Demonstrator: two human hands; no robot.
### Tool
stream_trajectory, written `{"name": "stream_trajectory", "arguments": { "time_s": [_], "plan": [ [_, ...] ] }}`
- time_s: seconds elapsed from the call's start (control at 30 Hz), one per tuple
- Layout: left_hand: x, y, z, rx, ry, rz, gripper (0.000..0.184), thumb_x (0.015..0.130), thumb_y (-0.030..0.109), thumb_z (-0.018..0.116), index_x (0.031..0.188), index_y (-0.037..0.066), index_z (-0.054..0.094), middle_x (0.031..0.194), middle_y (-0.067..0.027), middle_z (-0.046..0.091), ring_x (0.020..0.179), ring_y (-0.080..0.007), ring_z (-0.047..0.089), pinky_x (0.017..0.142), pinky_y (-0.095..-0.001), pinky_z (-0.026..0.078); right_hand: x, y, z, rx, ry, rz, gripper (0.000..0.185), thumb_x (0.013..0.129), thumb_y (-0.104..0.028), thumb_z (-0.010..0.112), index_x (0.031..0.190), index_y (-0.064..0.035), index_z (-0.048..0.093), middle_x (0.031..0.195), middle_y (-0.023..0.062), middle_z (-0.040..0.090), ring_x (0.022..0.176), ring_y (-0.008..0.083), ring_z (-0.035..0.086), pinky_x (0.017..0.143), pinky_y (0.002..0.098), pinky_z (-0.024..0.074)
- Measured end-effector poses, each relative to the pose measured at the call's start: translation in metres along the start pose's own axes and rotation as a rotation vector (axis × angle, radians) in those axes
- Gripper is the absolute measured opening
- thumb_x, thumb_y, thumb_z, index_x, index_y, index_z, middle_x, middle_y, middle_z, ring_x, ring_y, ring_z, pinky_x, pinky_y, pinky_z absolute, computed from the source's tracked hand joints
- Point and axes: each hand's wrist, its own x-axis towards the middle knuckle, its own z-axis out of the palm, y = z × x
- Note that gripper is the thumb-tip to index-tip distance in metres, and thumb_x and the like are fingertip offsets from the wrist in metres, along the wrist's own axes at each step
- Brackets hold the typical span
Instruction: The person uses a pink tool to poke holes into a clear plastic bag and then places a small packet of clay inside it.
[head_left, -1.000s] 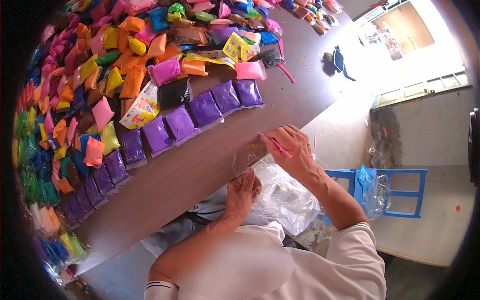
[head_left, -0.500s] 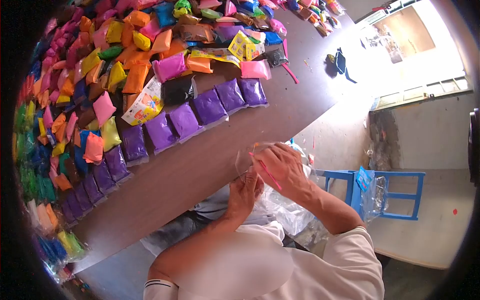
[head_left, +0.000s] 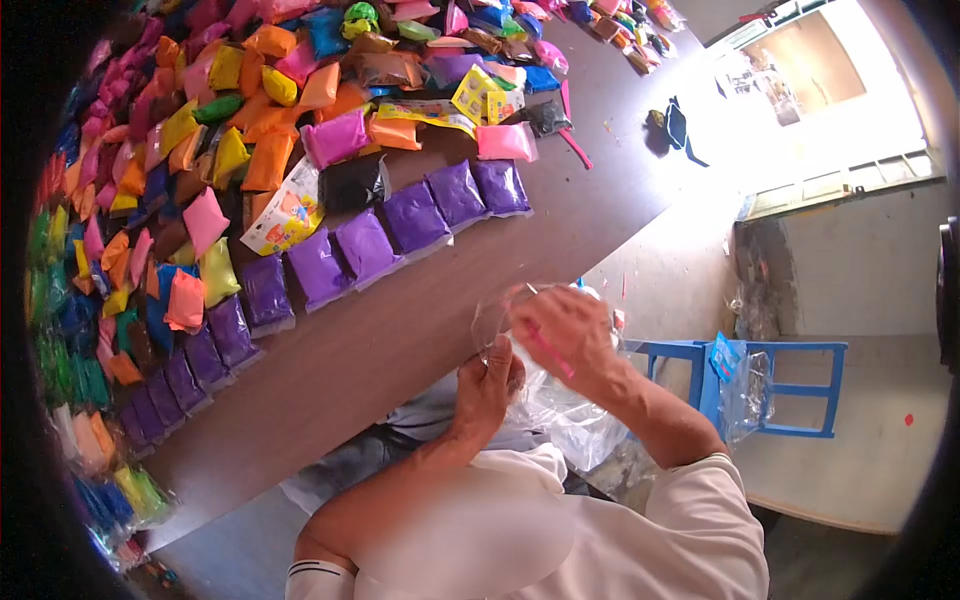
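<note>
My left hand (head_left: 488, 388) is closed, thumb upward, on the lower edge of a see-through plastic piece (head_left: 484, 318), perhaps a bag. Just right of it, my right hand (head_left: 572, 335) is closed round a thin pink stick (head_left: 545, 350), which slants down across the back of the hand and is smeared by motion. The right fingertips are near the top of the clear plastic; whether they touch it cannot be told. Below the hands, crumpled clear plastic bags (head_left: 575, 425) lie around my lap. On the table, a row of purple packets (head_left: 368, 245) lies to the left of my hands.
A large heap of coloured packets (head_left: 270, 155) covers the left and far part of the brown table (head_left: 400, 320). Another pink stick (head_left: 577, 150) and a dark strapped item (head_left: 677, 125) lie farther right. A blue stool (head_left: 708, 375) stands at the right.
My right hand has shifted slightly right and is blurred, with the pink stick moving along in it. My left hand has stayed nearly in place.
</note>
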Motion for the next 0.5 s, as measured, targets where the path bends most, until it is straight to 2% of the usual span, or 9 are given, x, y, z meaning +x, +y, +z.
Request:
{"name": "stream_trajectory", "arguments": {
  "time_s": [0.03,0.17,0.3,0.33,0.43,0.47,0.5],
  "plan": [
    [0.0,-0.002,0.001,-0.043,0.013,0.018,0.053,0.096,0.047,0.046,0.06,0.009,0.05,0.05,0.0032,0.043,0.045,-0.0052,0.037,0.042,-0.0228,0.027,-0.001,-0.004,0.002,0.073,0.024,-0.06,0.016,0.074,-0.004,0.069,0.073,-0.0076,0.053,0.065,0.0078,0.057,0.06,0.0264,0.06,0.053,0.0359,0.0466],
    [-0.003,0.003,-0.003,0.082,-0.027,-0.046,0.054,0.096,0.048,0.045,0.06,0.008,0.05,0.05,0.0029,0.043,0.044,-0.0056,0.037,0.04,-0.0233,0.027,0.003,0.021,-0.004,-0.085,0.027,0.119,0.016,0.072,-0.002,0.068,0.078,-0.0077,0.054,0.067,0.0089,0.059,0.061,0.0285,0.061,0.056,0.0359,0.0491],
    [-0.002,-0.002,-0.004,0.084,0.008,-0.028,0.054,0.096,0.049,0.045,0.061,0.008,0.05,0.051,0.0028,0.043,0.043,-0.0059,0.037,0.039,-0.0237,0.027,0.0,-0.005,-0.001,0.109,0.008,0.005,0.014,0.073,-0.001,0.067,0.075,-0.007,0.054,0.066,0.0086,0.058,0.059,0.0272,0.06,0.053,0.0363,0.0467],
    [-0.001,-0.002,-0.002,0.078,0.016,-0.017,0.054,0.096,0.049,0.045,0.061,0.008,0.05,0.051,0.0027,0.044,0.043,-0.006,0.037,0.039,-0.0237,0.027,-0.005,0.006,0.009,0.067,0.073,0.034,0.013,0.072,-0.001,0.066,0.073,-0.007,0.054,0.065,0.0074,0.058,0.058,0.0262,0.06,0.053,0.0357,0.0468],
    [-0.004,0.008,-0.002,0.082,-0.02,-0.041,0.054,0.096,0.048,0.045,0.061,0.008,0.051,0.051,0.0025,0.044,0.044,-0.0061,0.038,0.04,-0.0235,0.027,0.006,0.018,-0.008,-0.042,0.022,0.211,0.013,0.071,-0.001,0.067,0.073,-0.0075,0.056,0.066,0.0063,0.06,0.059,0.0256,0.061,0.055,0.0349,0.0485],
    [0.0,0.001,-0.006,0.114,-0.019,0.044,0.054,0.097,0.048,0.045,0.061,0.008,0.05,0.051,0.0026,0.044,0.044,-0.0061,0.038,0.04,-0.0234,0.027,0.003,0.011,-0.01,0.015,-0.004,0.117,0.01,0.075,-0.011,0.066,0.081,-0.0096,0.058,0.072,0.008,0.061,0.065,0.028,0.062,0.057,0.039,0.05],
    [0.003,-0.005,-0.007,0.147,-0.018,0.123,0.054,0.097,0.047,0.045,0.061,0.008,0.05,0.051,0.0027,0.044,0.044,-0.0061,0.038,0.04,-0.0233,0.027,-0.002,0.007,0.0,0.054,0.042,-0.006,0.01,0.075,-0.011,0.066,0.079,-0.0098,0.058,0.071,0.0079,0.061,0.065,0.0281,0.062,0.056,0.0396,0.0492]
  ]
}}
